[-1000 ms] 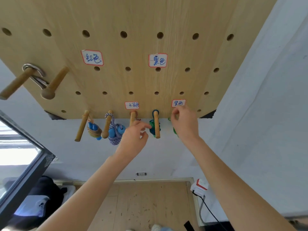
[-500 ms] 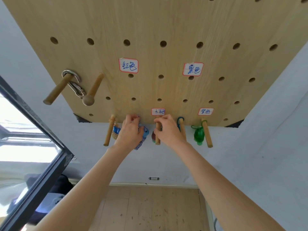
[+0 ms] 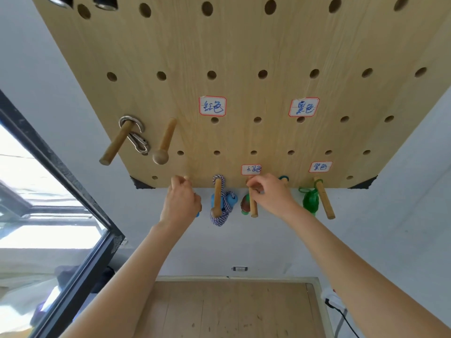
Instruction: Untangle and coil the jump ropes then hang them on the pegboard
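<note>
Two hands I watch reach the pegboard's bottom row: left hand pinching something hidden, right hand pinching the peg pointing toward me.

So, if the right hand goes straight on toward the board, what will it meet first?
Most likely the plain wooden peg under the green-word label: the right hand has its fingertips at the peg's base already, with the light wooden pegboard just behind. Depth is unclear.

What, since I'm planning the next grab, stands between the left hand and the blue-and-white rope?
Nothing visible: the left hand is just left of the blue-and-white rope hanging on its peg, an open gap between them.
</note>
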Motion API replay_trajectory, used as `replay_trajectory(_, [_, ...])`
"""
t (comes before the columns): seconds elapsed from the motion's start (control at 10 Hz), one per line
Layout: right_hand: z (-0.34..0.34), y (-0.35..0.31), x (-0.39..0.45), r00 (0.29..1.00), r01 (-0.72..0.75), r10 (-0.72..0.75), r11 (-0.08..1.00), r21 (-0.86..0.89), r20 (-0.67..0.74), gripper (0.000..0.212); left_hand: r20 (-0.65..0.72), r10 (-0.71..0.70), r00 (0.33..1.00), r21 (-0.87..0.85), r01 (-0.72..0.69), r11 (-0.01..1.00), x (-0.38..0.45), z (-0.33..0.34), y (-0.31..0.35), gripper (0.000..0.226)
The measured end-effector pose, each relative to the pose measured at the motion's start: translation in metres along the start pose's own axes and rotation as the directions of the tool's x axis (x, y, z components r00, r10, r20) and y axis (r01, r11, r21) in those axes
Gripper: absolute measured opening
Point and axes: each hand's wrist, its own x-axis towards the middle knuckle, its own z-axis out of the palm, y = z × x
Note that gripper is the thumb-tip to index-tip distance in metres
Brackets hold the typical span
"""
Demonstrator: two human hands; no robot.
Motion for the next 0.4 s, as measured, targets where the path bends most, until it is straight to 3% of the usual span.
replay_trajectory(0.2, [-0.003,-0.001,0.000,1.000,0.020,-0.019,0.998,-0.056,0.016,0.023,0.022,0.056,0.998,0.141,-0.058,0.988,0.003,-0.002,0.005,0.028])
replay_trajectory(0.3, [-0.028,-0.012,-0.020,0.998,0.034,-0.035,0.999,0.015,0.052,0.018,0.033,0.215,0.976,-0.012,-0.215,0.977,-0.014,-0.020,0.020,0.033])
replay_trajectory(0.4, [-0.088,-0.029,-0.061,0.988,0.142,-0.113,0.930,0.339,-0.104,0.024,-0.045,0.486,0.873,-0.259,-0.480,0.838,-0.043,-0.062,0.026,0.031])
